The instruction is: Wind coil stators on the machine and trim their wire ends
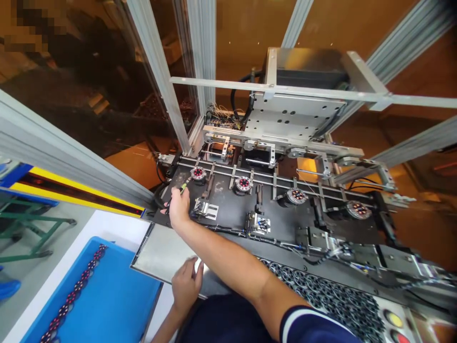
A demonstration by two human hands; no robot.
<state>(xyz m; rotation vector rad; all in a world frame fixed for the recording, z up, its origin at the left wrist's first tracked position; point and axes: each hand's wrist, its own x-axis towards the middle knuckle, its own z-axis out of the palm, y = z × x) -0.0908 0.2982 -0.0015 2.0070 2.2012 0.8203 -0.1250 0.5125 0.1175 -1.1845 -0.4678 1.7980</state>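
Right hand [179,207]: fingers pinching a slim green-tipped tool [183,187], aimed at the leftmost round part [198,173]; contact cannot be told. Left hand [187,281]: thumb and forefinger bent close together beside the metal plate [164,250] — whether gripping anything, cannot tell. Leftmost round part: on its mount over the black machine bed [223,209], judged mid-handling. Three other round parts [243,184]: mounted rightward, no hand on them. Blue tray [117,290]: one row of similar parts [78,286] — finished or waiting, undetermined. Dark rings [321,290]: many, lower right, seemingly unused.
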